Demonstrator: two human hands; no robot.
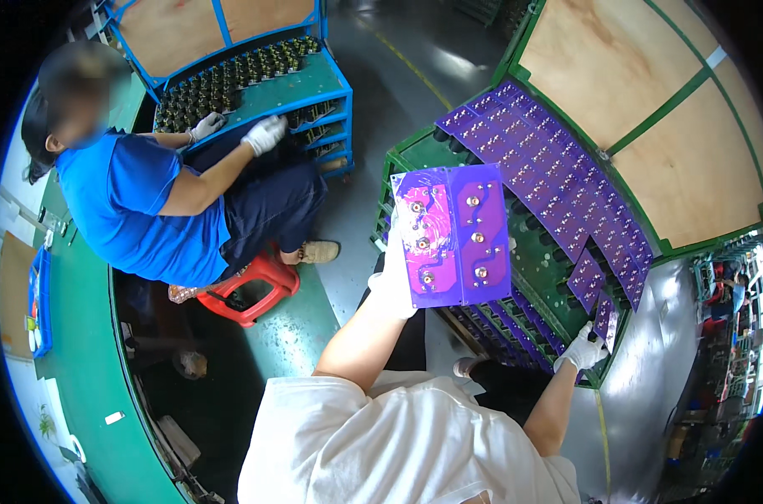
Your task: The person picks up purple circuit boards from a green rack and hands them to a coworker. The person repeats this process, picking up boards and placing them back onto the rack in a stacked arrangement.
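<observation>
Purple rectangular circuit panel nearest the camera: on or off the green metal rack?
Off: the white-gloved left hand holds the panel raised.

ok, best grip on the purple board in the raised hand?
Probably pinch the purple board by its free right edge, coming from the right: it's a flat panel, the left hand is at its left edge, and round metal fittings dot its face.

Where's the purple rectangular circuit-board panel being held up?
Head view, just right of centre: the panel is in the white-gloved left hand, partly hiding the green metal rack.
</observation>
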